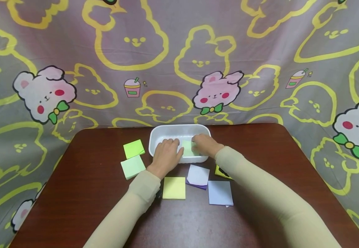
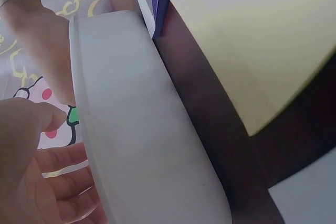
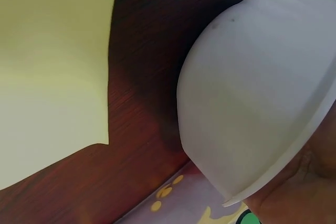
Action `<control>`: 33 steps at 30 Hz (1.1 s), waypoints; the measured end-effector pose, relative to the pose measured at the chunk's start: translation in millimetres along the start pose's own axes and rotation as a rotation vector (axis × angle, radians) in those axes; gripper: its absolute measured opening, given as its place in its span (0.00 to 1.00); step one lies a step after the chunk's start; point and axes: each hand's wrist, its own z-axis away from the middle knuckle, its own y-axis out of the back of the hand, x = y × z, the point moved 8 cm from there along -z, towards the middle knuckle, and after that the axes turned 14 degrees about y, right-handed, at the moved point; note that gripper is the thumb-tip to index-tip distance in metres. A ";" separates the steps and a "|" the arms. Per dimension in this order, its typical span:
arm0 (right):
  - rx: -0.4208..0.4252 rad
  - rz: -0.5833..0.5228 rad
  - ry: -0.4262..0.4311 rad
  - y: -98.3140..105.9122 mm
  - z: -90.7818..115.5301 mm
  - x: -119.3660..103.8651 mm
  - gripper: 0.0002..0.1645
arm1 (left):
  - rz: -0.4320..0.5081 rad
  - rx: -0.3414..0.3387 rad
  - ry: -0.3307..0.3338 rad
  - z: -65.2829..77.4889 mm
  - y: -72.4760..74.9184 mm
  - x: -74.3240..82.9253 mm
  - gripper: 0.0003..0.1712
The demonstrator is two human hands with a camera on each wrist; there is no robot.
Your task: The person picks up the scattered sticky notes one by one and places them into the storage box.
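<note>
A white plastic tray stands at the far side of the table, a pale green sticky-note pad inside it near the front wall. My right hand reaches over the tray's right side, fingers curled at the pad's right edge, pinching it. Over the front rim reaches my left hand, its thumb close to the pad's left edge. In the left wrist view its thumb stands apart from loosely bent fingers, which are partly hidden behind the tray wall. The right wrist view hides the right fingertips behind the tray.
Left of the tray lie a bright green pad and a mint pad. In front are a yellow pad, a white pad on a purple one, and a blue pad. A yellow-and-black item is partly under the right forearm. Patterned cloth hangs behind.
</note>
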 end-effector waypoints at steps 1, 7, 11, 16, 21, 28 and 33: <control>-0.006 -0.002 0.000 -0.5 -0.5 -0.2 0.12 | 0.002 -0.005 0.001 -0.1 -0.6 0.0 0.17; -0.043 0.008 -0.008 -3.2 -1.8 -1.6 0.12 | 0.007 -0.026 0.008 0.6 -2.7 -0.4 0.17; -0.062 0.021 -0.021 -3.0 -1.2 -3.2 0.17 | -0.004 -0.017 0.005 0.5 -3.2 -0.8 0.17; -0.063 0.027 -0.012 -0.5 -1.1 -6.6 0.21 | -0.006 -0.012 0.000 -0.3 -4.4 -1.7 0.17; -0.035 0.035 0.001 4.0 0.3 -8.6 0.23 | -0.012 -0.011 -0.002 0.0 -3.1 -1.1 0.17; 0.039 0.053 0.035 13.9 3.0 -12.2 0.22 | -0.016 -0.012 -0.007 -0.3 -0.5 0.4 0.17; 0.091 0.054 0.068 20.7 5.4 -17.3 0.21 | -0.009 -0.014 -0.001 -0.3 -0.9 -0.4 0.17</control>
